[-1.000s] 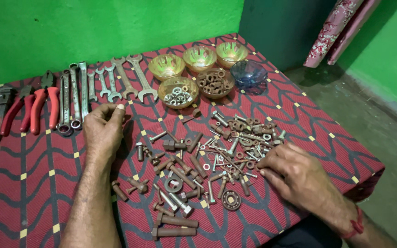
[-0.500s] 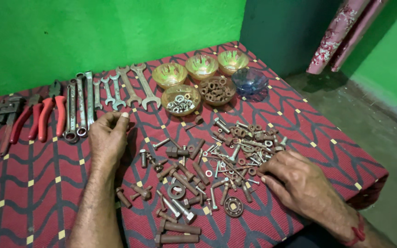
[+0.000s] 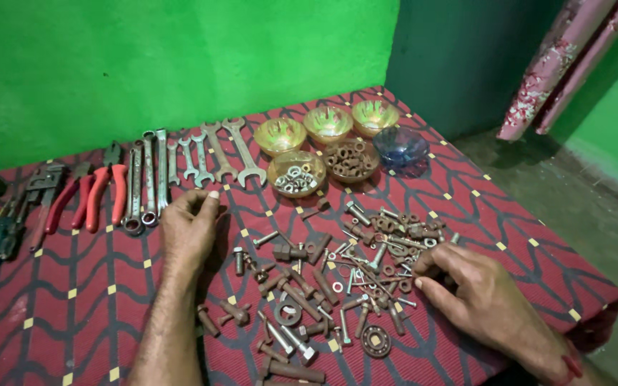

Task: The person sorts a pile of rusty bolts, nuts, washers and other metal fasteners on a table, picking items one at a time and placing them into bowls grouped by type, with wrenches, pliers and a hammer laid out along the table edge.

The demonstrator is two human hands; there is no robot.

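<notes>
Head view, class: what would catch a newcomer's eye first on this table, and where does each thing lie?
Most striking is the heap of rusty bolts, nuts and washers spread over the red patterned cloth, with the right hand at its right edge. Behind it stand small glass bowls, two holding sorted hardware. A neat row of spanners and red-handled pliers lies at the back left, beyond the left hand.

Bright green wall [image 3: 144, 64] behind; dark teal corner panel [image 3: 459, 57]; floral curtain [image 3: 566, 64] right; grey floor [image 3: 595, 214].

No packages, labels, signs or screens show anywhere in the scene, near or far, left or right; nothing here carries any print.
</notes>
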